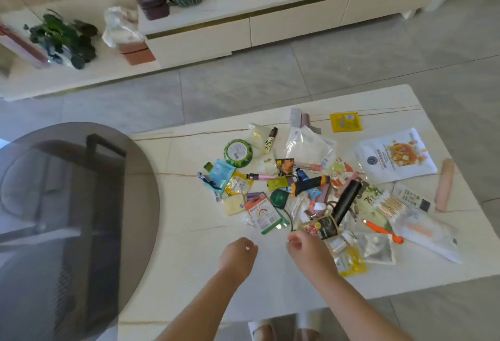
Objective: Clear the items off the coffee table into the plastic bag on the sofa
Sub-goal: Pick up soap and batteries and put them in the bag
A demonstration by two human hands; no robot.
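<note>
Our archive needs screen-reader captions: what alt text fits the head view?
A person's left hand and right hand hover over a white coffee table strewn with small sachets, tubes and packets, including a round green tin and a black cylinder.

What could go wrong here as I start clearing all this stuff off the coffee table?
The pink tube lies close to the far right edge of the coffee table, so a sweep through the pile could knock it to the floor. The black cylinder rests on top of loose packets and may roll once they shift. Thin clear sachets near your right hand look slippery and easy to drop. Your left hand holds nothing visible.
</note>
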